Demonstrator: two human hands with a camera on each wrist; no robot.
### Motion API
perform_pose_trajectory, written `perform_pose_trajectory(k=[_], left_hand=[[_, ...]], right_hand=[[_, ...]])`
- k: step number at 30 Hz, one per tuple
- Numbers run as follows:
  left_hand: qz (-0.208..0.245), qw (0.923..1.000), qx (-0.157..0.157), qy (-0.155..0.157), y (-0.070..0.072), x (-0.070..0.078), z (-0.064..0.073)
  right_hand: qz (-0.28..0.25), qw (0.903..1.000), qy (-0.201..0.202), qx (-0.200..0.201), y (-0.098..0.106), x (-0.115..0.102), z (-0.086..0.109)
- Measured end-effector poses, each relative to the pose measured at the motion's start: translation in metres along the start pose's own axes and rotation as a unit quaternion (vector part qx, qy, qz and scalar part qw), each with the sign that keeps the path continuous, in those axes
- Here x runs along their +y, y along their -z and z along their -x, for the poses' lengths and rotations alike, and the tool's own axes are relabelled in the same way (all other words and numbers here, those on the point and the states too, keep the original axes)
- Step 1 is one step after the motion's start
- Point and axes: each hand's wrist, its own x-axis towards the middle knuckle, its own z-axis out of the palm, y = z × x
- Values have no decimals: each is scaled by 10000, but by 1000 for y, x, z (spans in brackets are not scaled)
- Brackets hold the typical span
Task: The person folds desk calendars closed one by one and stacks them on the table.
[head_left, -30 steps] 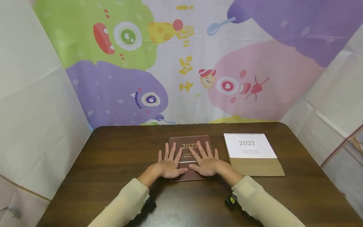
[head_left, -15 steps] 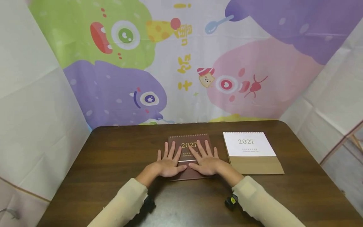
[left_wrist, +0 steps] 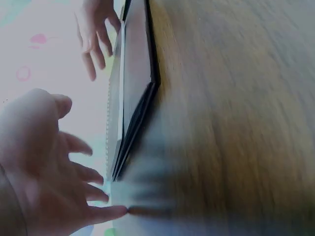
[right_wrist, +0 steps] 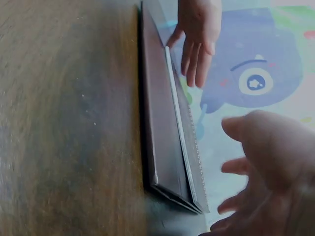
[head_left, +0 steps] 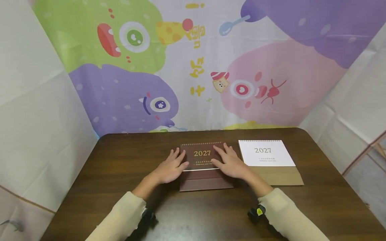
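Observation:
A dark brown desk calendar [head_left: 202, 157] marked "2027" lies folded down on the wooden table. Its spiral binding faces the back and a brown base panel shows in front. At its left side is my left hand [head_left: 169, 169], fingers spread and slightly bent. My right hand [head_left: 233, 164] is at its right side, fingers extended toward the binding. In the left wrist view my left hand [left_wrist: 54, 172] stands off from the calendar's [left_wrist: 135, 73] end. The right wrist view shows my right hand [right_wrist: 270, 172] likewise beside the calendar [right_wrist: 160, 113], gripping nothing.
A second calendar [head_left: 266, 154], white with a tan base, lies just right of my right hand. The brown table [head_left: 193, 214] has rounded far corners. A cartoon-printed cloth [head_left: 205, 113] hangs behind it, and white panels [head_left: 33, 83] stand at the sides.
Both hands lay spread on the brown calendar's front; they have moved apart and outward to its left and right sides, uncovering the cover and base. The white calendar stays in place.

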Motion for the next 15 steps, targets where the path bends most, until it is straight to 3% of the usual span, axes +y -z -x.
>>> perform_pose_trajectory(k=[2, 5, 9, 15], left_hand=[[190, 9994, 281, -41, -3, -13, -8], [572, 9960, 679, 75, -6, -26, -17], [859, 9899, 1052, 408, -7, -29, -19], [853, 9867, 1207, 671, -9, -23, -17]], right_hand=[[-119, 9994, 17, 317, 3, 4, -2], [-205, 9974, 69, 694, -7, 32, -19], [-327, 9957, 23, 870, -23, 68, -41], [-346, 9959, -277, 793, -23, 65, -39]])
